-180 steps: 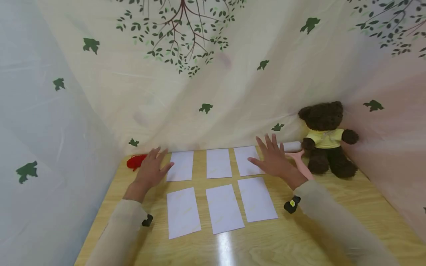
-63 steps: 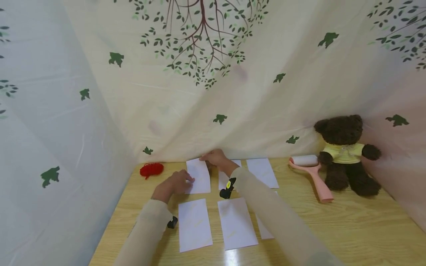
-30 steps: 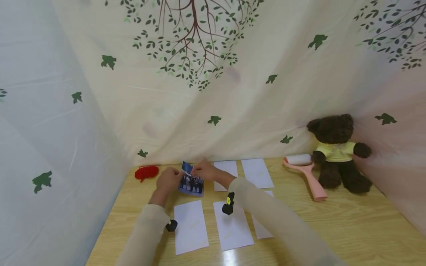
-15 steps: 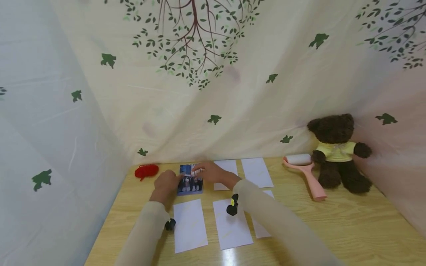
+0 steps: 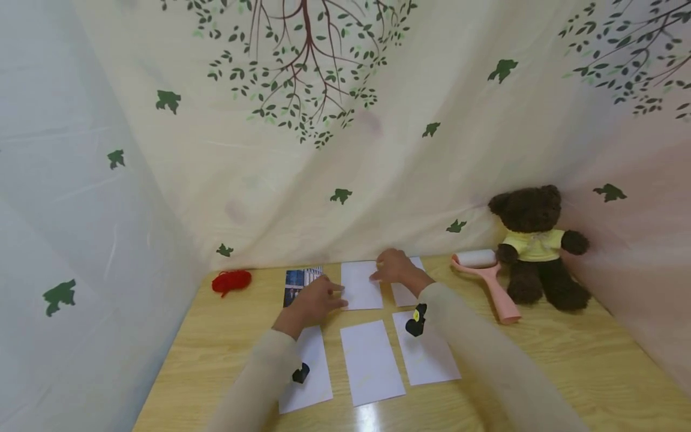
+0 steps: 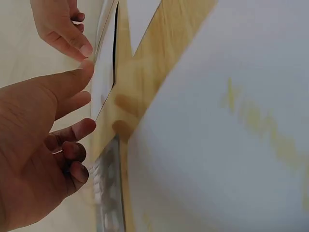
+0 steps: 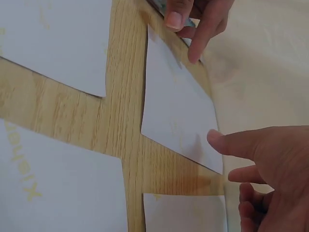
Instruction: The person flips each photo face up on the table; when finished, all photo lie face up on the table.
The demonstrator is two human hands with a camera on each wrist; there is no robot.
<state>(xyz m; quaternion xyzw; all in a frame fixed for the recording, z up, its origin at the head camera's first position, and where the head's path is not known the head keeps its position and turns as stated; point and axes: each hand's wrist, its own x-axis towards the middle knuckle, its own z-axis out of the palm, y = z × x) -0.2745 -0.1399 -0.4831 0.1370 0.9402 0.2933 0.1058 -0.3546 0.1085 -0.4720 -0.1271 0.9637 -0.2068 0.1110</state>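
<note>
Several photo prints lie face down on the wooden table, their white backs up. Between my two hands is the back-row middle print, flat on the table. My left hand hovers at its left edge, fingers spread and slightly bent. At its upper right corner is my right hand; in the right wrist view the thumb lies over the print's edge with the index finger apart from it, so no pinch shows. Left of them a face-up photo, partly covered by my left hand, shows blue and dark figures.
Three face-down prints form the front row, including the middle print. Red yarn lies at the back left. A pink-handled lint roller and a brown teddy bear are at the right. A patterned cloth hangs behind.
The back-left print was lifted, turned over and laid face up between both hands. Both hands have since let go of it and moved right to the back-middle print.
</note>
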